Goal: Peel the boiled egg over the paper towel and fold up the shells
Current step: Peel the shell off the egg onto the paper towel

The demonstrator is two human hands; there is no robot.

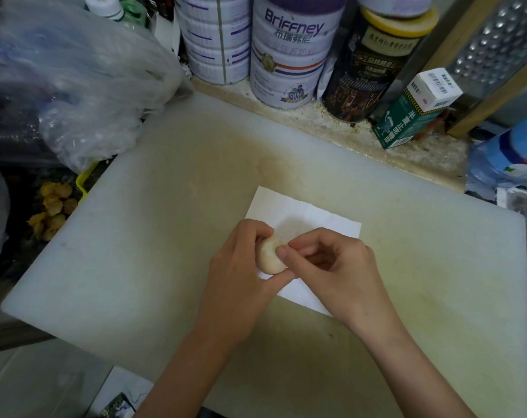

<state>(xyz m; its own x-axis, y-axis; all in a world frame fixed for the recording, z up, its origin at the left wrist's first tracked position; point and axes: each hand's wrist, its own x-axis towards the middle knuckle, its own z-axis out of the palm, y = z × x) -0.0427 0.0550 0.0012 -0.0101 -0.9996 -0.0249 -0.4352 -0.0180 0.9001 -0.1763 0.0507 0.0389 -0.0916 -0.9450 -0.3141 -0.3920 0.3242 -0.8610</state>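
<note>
A pale boiled egg (269, 257) is held just above a white paper towel (312, 218) that lies flat on a white cutting board (153, 236). My left hand (241, 267) grips the egg from the left, with fingers curled round it. My right hand (331, 263) comes in from the right, its thumb and forefinger pinching at the egg's shell near the top. Much of the egg is hidden by my fingers. No loose shell pieces show on the towel.
Tall tins (289, 49) and a dark jar (374, 64) stand along the back edge, with a green box (407, 119) to their right. A crumpled plastic bag (75, 73) lies at the left. A blue-labelled bottle (509, 158) lies at the right.
</note>
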